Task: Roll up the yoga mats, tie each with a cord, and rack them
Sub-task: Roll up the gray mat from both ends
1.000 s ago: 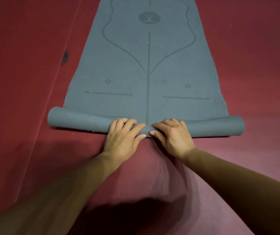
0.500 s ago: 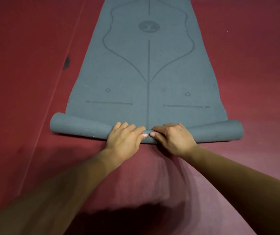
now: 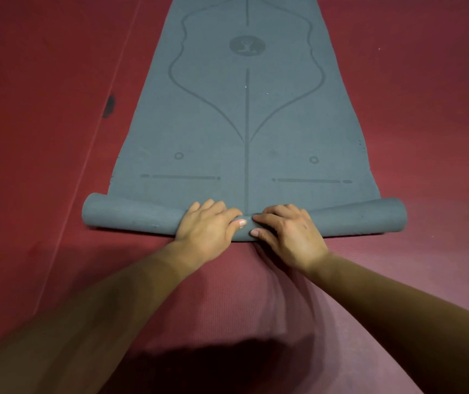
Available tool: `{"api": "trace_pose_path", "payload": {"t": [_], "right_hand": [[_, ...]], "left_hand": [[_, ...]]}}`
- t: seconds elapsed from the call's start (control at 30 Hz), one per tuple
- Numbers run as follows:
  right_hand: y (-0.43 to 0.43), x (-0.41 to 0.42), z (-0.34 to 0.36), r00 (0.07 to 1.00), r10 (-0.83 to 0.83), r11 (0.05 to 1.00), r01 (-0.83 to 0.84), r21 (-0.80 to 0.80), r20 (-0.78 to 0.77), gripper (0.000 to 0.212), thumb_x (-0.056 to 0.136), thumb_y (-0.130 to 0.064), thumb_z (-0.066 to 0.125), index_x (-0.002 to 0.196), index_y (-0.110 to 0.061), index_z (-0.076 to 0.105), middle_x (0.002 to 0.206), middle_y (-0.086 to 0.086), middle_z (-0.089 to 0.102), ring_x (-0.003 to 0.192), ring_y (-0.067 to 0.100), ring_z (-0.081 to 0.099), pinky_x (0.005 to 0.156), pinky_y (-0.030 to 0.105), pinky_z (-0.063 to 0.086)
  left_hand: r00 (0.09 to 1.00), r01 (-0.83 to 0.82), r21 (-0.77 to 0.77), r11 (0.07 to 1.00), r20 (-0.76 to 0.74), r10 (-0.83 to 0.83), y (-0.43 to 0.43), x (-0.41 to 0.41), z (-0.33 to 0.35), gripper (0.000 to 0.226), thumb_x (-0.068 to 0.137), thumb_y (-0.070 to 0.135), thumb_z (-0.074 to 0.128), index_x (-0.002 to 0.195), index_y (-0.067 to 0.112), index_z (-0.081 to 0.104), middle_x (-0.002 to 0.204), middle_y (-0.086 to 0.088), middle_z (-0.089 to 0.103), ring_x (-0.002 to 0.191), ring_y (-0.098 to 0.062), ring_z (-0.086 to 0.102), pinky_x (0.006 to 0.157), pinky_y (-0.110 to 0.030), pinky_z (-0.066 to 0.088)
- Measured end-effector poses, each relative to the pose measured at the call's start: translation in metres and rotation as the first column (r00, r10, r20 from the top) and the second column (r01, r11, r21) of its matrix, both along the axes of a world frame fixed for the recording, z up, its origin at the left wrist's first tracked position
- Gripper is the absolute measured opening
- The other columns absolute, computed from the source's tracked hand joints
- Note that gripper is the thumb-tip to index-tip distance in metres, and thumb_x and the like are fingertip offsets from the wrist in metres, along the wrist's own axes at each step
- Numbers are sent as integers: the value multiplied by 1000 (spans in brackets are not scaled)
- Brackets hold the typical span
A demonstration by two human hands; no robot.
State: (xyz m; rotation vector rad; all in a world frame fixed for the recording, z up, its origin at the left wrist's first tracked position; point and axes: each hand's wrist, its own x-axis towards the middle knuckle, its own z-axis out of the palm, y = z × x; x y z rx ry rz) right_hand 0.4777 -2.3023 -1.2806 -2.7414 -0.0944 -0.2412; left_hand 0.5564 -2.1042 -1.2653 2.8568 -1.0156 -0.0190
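Thicker mat roll (image 3: 131,214); pushed further forward

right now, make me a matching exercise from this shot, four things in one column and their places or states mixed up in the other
Things
1. left hand
2. right hand
3. round logo
4. dark mark

Places or states
A. on the red floor, left of the grey mat
B. grips the rolled end, right of the centre line
C. printed on the flat part, beyond the rolled end
D. grips the rolled end, left of the centre line

Pairs: 1-D, 2-B, 3-C, 4-A
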Motion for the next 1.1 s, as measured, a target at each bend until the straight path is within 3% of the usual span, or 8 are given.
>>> {"api": "trace_pose_path", "payload": {"t": [0.1, 0.17, 0.37, 0.53, 0.63, 0.73, 0.9, 1.1], "right_hand": [[0, 7, 4, 998, 3, 1000, -4, -24, -60, 50, 94, -60, 42, 112, -27, 76, 108, -6, 72, 94, 26, 64, 78, 36, 42], [-2, 10, 4, 996, 11, 999, -15, -41, -84, 53, 94, -60, 39, 113, -27, 75, 108, -5, 73, 95, 27, 64, 80, 36, 41], [0, 15, 11, 995, 7, 999, -11, -39, -100, 57, 95, -59, 33, 115, -26, 75, 108, -3, 73, 98, 28, 65, 83, 40, 46], [-5, 4, 2, 999, 25, 999, -24, -22, 33, 54, 90, -65, 50, 124, -27, 69, 115, -7, 63, 106, 17, 54, 89, 34, 35], [-5, 8, -1, 997, 38, 999, -37, -30, 65, 51, 90, -62, 51, 119, -26, 72, 111, -7, 66, 101, 20, 59, 87, 32, 34], [-7, 15, 1, 997, 47, 998, -44, -52, 63, 50, 92, -61, 48, 115, -25, 75, 107, -6, 70, 97, 22, 62, 83, 35, 41], [-10, 22, 6, 998, 60, 997, -60, -56, 0, 54, 93, -62, 44, 116, -25, 75, 107, -5, 72, 96, 24, 63, 82, 37, 42], [-12, 26, 7, 998, 54, 996, -55, -69, -17, 53, 95, -62, 42, 117, -25, 74, 106, -5, 73, 92, 24, 64, 81, 39, 45]], "left_hand": [[973, 128, -146, 981, 209, -96, 10, -4, -10, 46, 95, 55, 41, 119, 25, 66, 104, 3, 61, 94, -22, 57, 80, -37, 44], [952, 205, -173, 963, 265, -155, 16, -4, -17, 43, 94, 56, 48, 114, 23, 67, 105, 2, 62, 95, -23, 57, 80, -39, 47], [949, 217, -227, 949, 278, -151, 11, 5, -22, 40, 95, 51, 51, 108, 20, 71, 95, 2, 65, 84, -26, 61, 74, -41, 52], [967, 163, -204, 965, 227, -116, 7, 10, -18, 42, 93, 52, 45, 106, 21, 71, 89, 3, 65, 82, -25, 61, 73, -38, 52], [969, 149, -182, 972, 223, -107, 5, 13, -15, 41, 94, 52, 43, 104, 23, 71, 87, 4, 64, 79, -24, 60, 71, -37, 49], [962, 137, -181, 974, 258, -87, 4, 10, -17, 42, 97, 49, 42, 109, 21, 71, 93, 4, 65, 85, -23, 60, 77, -36, 45], [981, 84, -308, 948, 192, -24, 4, -11, -23, 44, 97, 47, 50, 125, 18, 67, 114, 1, 64, 107, -22, 55, 107, -41, 39], [979, 87, -314, 945, 205, -23, -3, -1, -20, 38, 98, 49, 49, 115, 22, 70, 105, 4, 65, 98, -22, 60, 97, -38, 41]]}}
